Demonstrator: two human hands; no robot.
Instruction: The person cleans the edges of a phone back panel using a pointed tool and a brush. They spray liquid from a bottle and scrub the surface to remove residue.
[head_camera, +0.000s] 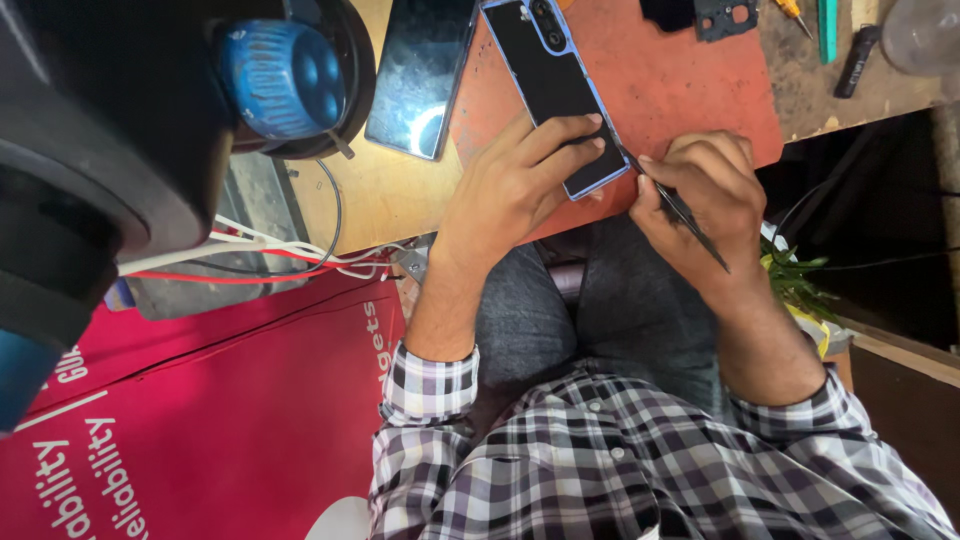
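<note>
Nearest the lens, a black housing (90, 150) filled the upper left of the frame. My left hand (510, 190) pressed flat on the blue-framed phone (555, 90), top centre on the red mat (680, 80). My right hand (700, 195) pinched a thin dark tool (680, 212) at its corner. Phone judged light, stiff, slick, fragile; best held by the edges. Count: two phones, the second (420, 75) probably screen-up; one tool.

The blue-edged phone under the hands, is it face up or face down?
Face down: the blue-edged phone shows its black back and camera lenses upward.
</note>
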